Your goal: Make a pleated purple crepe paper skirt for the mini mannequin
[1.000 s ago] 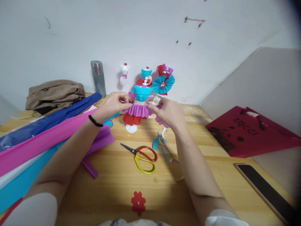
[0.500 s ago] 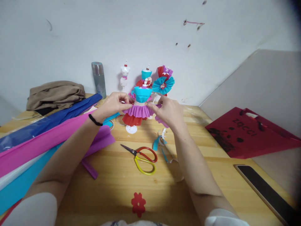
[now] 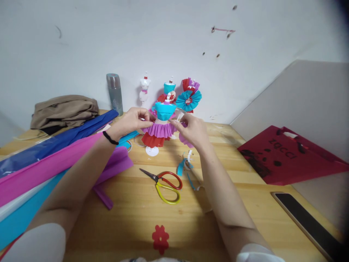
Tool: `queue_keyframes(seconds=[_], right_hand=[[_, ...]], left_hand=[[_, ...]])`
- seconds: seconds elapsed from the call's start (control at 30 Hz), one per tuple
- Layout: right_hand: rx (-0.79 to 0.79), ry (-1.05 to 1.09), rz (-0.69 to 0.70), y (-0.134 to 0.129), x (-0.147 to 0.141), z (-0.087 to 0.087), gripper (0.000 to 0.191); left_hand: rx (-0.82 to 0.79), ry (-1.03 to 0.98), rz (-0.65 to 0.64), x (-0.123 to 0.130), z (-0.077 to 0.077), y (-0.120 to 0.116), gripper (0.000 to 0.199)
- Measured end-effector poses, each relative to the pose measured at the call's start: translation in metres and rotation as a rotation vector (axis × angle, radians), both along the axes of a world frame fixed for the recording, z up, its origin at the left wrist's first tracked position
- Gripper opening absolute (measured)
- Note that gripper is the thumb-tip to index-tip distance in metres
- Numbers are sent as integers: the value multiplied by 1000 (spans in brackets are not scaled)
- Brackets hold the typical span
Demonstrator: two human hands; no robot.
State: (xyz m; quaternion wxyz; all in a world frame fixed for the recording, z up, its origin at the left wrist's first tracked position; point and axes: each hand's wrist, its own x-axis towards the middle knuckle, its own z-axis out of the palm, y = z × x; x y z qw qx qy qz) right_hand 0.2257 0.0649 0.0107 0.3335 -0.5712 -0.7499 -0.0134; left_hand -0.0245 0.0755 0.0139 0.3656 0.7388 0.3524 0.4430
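Observation:
In front of me stands a small dress form [image 3: 165,110] with a blue crepe paper top and a white round base. A pleated purple paper strip [image 3: 160,130] lies around its waist, above a red ruffle [image 3: 153,140]. My left hand [image 3: 134,119] pinches the strip at the waist's left side. On the other side my right hand [image 3: 191,128] has thumb and fingers closed on the same strip, its loose end hanging below the palm. Scissors with red and yellow handles [image 3: 169,186] lie nearer to me, blades slightly apart. A red paper flower [image 3: 160,239] rests at the front.
Behind stand more dress forms, one with a blue paper rosette [image 3: 189,100], and a grey flask [image 3: 115,94]. Crepe paper rolls [image 3: 54,154] and a brown cloth [image 3: 65,111] fill the left. Paper scraps [image 3: 185,165], a red bag [image 3: 289,156] and a phone [image 3: 305,222] lie rightward.
My right hand has shifted slightly left, closer to the dress form's waist. My left hand keeps its pinch in nearly the same place. The whole view has moved very slightly.

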Motion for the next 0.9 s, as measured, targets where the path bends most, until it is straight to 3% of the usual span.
queue_keyframes(seconds=[0.2,0.57,0.9], right_hand=[[-15,2,78,5,6,-2,50],[-6,18,25,8,2,-6,51],[-9,33,-29,6,-5,-6,45]], left_hand=[[3,14,-3,0,3,2,24],[-87,26,-16,0,12,0,7],[-91,64,-47,-1,14,3,14]])
